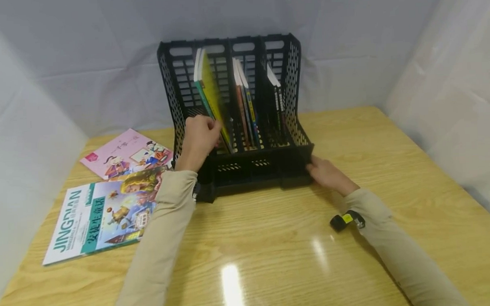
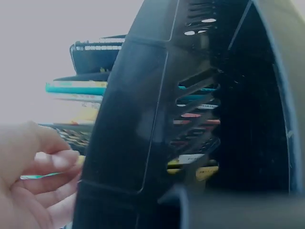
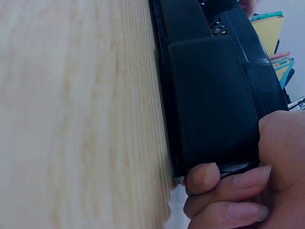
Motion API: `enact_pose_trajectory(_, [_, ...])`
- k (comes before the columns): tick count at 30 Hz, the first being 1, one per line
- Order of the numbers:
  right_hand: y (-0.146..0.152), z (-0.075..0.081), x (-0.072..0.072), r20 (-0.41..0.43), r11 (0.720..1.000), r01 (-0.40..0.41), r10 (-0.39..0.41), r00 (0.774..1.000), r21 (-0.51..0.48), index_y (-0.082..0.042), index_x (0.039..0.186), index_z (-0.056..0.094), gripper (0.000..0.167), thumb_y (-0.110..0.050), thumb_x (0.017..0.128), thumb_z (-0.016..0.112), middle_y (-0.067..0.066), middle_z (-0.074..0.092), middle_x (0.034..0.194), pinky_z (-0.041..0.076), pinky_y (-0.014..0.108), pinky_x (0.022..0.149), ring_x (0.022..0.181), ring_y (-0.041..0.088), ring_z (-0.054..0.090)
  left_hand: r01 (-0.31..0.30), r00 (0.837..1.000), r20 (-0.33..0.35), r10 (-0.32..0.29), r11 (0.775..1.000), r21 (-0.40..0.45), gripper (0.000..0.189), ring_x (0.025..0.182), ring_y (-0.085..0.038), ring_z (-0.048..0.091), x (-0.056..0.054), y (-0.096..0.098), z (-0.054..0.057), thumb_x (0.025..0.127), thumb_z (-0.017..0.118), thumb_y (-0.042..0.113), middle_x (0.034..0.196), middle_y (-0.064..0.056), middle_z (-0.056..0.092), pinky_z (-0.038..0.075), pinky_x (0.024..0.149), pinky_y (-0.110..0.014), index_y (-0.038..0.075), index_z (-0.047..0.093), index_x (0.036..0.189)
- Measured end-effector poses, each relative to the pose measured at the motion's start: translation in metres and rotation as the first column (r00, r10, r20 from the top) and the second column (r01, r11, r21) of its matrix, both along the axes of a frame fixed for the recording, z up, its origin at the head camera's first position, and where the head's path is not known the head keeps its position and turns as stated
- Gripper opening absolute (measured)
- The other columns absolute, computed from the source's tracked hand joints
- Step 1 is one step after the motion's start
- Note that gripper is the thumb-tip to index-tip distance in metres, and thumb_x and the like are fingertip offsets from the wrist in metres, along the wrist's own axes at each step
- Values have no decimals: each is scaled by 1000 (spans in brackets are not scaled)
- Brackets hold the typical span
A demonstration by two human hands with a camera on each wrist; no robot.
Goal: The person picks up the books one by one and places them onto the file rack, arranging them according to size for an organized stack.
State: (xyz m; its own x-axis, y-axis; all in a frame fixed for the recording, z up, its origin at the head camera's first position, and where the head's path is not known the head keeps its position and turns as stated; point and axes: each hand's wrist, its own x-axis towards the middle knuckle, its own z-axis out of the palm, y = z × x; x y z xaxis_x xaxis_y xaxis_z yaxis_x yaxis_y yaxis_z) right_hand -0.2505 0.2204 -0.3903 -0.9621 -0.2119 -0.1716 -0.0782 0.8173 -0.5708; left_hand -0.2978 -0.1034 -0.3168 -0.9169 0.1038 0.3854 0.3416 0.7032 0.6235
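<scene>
A black plastic book rack [image 1: 253,168] with upright dividers stands on the table. My left hand [image 1: 201,138] is at its front left, thumb and fingers pinching the lower front edge of a yellow book [image 1: 211,89]. That book leans in the rack beside a teal-edged book [image 1: 202,93]. In the left wrist view, the rack's side wall hides part of the left hand [image 2: 43,176]. My right hand [image 1: 328,173] grips the rack's front right corner. Its fingers [image 3: 233,183] curl around the end of the front drawer-like panel [image 3: 214,100] in the right wrist view.
Thin books [image 1: 245,103] stand in a middle section of the rack, and dark-spined ones [image 1: 277,100] in the right section. Left of the rack, a pink book [image 1: 125,150] lies flat, partly under a larger storybook [image 1: 105,216]. White cloth [image 1: 104,54] hangs behind the wooden table [image 1: 280,246].
</scene>
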Motion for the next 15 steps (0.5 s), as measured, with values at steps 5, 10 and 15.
enact_pose_trajectory(5, [1,1,1,3,1000,3,-3,1000,0,18,144,17,57,-18,102,29,41,43,131,39,56,99,100,43,58,-31,952,-305,16,999,-44,47,42,-20,37,24,-11,-1,95,53,15,44,-3,39,29,48,-32,10,44,49])
enact_pose_trajectory(10, [1,2,1,-1,1000,10,-10,1000,1,16,145,17,57,-19,102,29,39,47,128,40,55,97,95,40,59,-53,925,-380,2,991,-126,46,41,-16,29,65,-36,-9,94,54,12,45,0,32,25,45,-31,12,37,51])
enact_pose_trajectory(15, [0,2,2,4,1000,6,-6,1000,-6,16,145,18,57,-19,102,29,39,48,126,40,55,97,93,40,60,-68,971,-237,3,961,-269,42,43,-12,29,110,-81,-26,92,58,12,47,3,33,25,43,-28,14,38,55])
